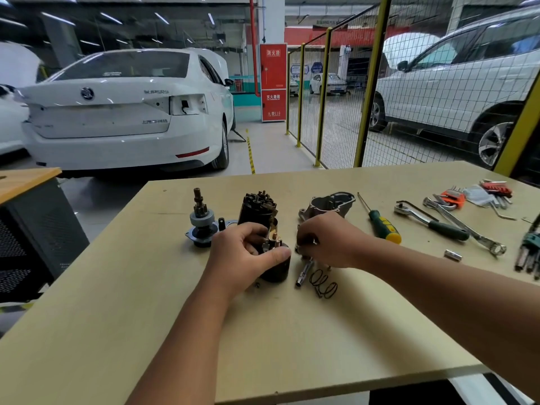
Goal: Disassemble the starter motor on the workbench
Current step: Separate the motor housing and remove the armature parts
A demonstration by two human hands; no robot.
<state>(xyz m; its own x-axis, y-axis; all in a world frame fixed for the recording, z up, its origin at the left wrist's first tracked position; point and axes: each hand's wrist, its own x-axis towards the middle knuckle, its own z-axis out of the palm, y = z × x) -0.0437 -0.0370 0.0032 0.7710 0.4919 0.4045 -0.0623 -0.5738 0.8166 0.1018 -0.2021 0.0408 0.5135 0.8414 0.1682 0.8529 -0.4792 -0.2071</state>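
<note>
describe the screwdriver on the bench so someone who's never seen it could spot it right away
Start at the tan workbench and find the person's right hand near its middle. Just to the right of that hand lies the screwdriver, its thin metal shaft pointing away from the person. It is the only tool with a green and yellow handle; the ratchet beside it has a dark grip.

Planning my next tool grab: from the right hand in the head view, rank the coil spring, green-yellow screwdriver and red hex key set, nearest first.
From the right hand:
1. Coil spring, just below it.
2. Green-yellow screwdriver, to its right.
3. Red hex key set, far right, at the bench's back.
</note>
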